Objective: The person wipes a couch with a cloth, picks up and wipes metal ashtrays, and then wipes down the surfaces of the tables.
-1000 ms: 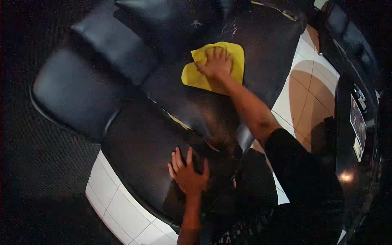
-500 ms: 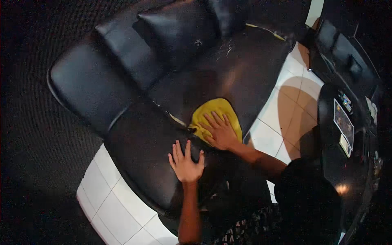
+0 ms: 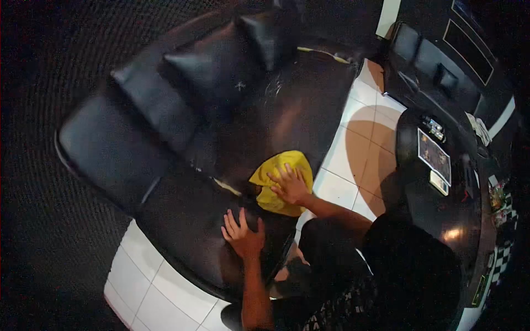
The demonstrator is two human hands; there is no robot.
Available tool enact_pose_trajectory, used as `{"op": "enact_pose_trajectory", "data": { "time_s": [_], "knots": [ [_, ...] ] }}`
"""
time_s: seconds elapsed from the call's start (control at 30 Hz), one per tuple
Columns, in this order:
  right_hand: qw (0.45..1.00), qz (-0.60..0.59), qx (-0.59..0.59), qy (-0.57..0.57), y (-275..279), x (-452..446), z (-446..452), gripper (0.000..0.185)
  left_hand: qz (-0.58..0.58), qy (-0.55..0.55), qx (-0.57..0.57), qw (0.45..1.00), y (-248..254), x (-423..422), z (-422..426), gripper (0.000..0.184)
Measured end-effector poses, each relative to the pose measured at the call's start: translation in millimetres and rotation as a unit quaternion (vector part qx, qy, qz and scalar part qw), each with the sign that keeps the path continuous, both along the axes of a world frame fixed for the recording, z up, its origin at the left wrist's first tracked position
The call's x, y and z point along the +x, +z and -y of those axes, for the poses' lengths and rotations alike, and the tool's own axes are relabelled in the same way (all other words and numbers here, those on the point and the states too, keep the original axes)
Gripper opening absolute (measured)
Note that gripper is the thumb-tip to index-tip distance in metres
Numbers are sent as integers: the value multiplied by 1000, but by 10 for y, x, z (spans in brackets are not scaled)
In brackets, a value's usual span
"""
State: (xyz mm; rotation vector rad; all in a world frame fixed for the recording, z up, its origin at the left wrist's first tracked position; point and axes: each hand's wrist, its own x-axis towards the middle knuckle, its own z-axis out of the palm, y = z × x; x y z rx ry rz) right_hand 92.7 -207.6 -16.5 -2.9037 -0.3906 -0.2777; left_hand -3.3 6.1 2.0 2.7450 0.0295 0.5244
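Note:
A yellow cloth (image 3: 276,204) lies spread over the front part of a black leather sofa seat (image 3: 187,220). My right hand (image 3: 291,185) rests flat on top of it, fingers apart, pressing the cloth against the seat. To the left and nearer to me, my left hand (image 3: 243,234) is on the bare seat with its fingers spread, holding nothing. Close to the cloth's left edge, a torn seam (image 3: 227,186) shows pale filling. What lies under the cloth is hidden.
Black cushions (image 3: 212,60) lean along the sofa's back. White floor tiles (image 3: 337,190) run between the sofa and a dark table (image 3: 411,190), which carries a picture sheet (image 3: 434,156) and small items. A second black sofa (image 3: 430,60) stands farther off.
My right hand and the cloth have shifted towards me along the seat, and the cloth's folds have changed shape. My left hand stays on the seat. The camera view has turned right.

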Motion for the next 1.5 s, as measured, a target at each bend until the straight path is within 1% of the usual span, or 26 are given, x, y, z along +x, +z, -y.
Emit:
{"op": "enact_pose_trajectory", "data": {
  "time_s": [0.1, 0.23, 0.3, 0.4, 0.53, 0.67, 0.7, 0.73, 0.77, 0.8, 0.83, 0.87, 0.93, 0.97, 1.0, 1.1, 1.13, 1.17, 1.2, 1.23, 1.3, 1.33, 1.37, 1.4, 1.43, 1.5],
  "knots": [
    [995, -73, 61, 15, -231, 111, 106, 52, -50, -27, 24, 998, 7, -58, -16, 65],
    [967, -195, 145, 77, 51, -148, 43, 52, -212, -84, -15, 973, 207, -55, -186, 67],
    [946, -253, 170, 107, 417, -456, 77, 52, -297, -181, -186, 919, 127, -232, -436, 68],
    [914, -345, 179, 121, 940, -1148, 387, 51, -383, -185, -293, 856, 323, -679, -616, 63],
    [880, -431, 190, 60, 1536, -2405, 1303, 51, -412, -160, -282, 852, 746, -1166, -436, 57],
    [876, -424, 226, -31, 1737, -3554, 2339, 51, -413, -164, -213, 870, 1269, -1558, -219, 51],
    [824, -503, 231, -119, 2064, -3723, 2483, 51, -406, -169, -186, 879, 1310, -1645, -207, 50],
    [815, -488, 250, -187, 2457, -3998, 2590, 45, -400, -176, -157, 886, 1322, -1730, -204, 49],
    [802, -466, 273, -254, 3048, -4240, 2634, 39, -385, -188, -122, 895, 1189, -1789, -243, 48],
    [833, -350, 307, -300, 3623, -4531, 2550, 30, -369, -204, -81, 903, 1196, -1846, -260, 46],
    [854, -372, 191, -308, 3102, -4816, 2771, 36, -346, -221, -34, 911, 1171, -1898, -297, 45],
    [908, -295, 181, -238, 2684, -5233, 2941, 36, -315, -242, 18, 918, 1132, -1927, -373, 44],
    [765, -348, 411, -353, 3120, -5537, 2728, 28, -220, -297, 141, 918, 1064, -1971, -516, 42],
    [735, -350, 444, -375, 3332, -5676, 2629, 22, -162, -320, 204, 911, 1032, -1961, -588, 41],
    [872, -329, 212, -294, 3569, -5634, 2495, 23, -95, -340, 264, 898, 1013, -1961, -679, 40],
    [851, -357, 258, -287, 3684, -5461, 2423, 27, 109, -352, 396, 841, 993, -1892, -911, 38],
    [881, -371, 129, -264, 3089, -5365, 2551, 32, 131, -350, 406, 834, 1038, -1802, -919, 38],
    [846, -374, 215, -314, 3199, -5210, 2509, 36, 37, -362, 328, 872, 1138, -1593, -835, 37],
    [923, -262, 189, -208, 2872, -5093, 2674, 40, -148, -335, 149, 919, 1214, -1311, -651, 37],
    [879, -333, 212, -269, 3257, -4748, 2609, 41, -343, -232, -189, 890, 1469, -965, -349, 37],
    [823, -300, 332, -351, 4087, -4162, 2506, 41, -405, -146, -458, 778, 2116, -579, 211, 40],
    [790, -273, 392, -384, 4549, -3902, 2465, 43, -415, -151, -510, 738, 2563, -521, 560, 43],
    [766, -251, 433, -403, 4893, -3683, 2447, 46, -444, -169, -480, 737, 3041, -544, 951, 38],
    [750, -275, 453, -397, 4486, -3490, 2587, 53, -472, -189, -448, 735, 3523, -568, 1343, 35],
    [732, -298, 471, -391, 4125, -3289, 2720, 61, -486, -225, -446, 718, 3499, -518, 1521, 40],
    [720, -296, 504, -374, 4170, -2895, 2827, 64, -508, -300, -445, 674, 3325, -355, 1966, 51]
  ]
}}
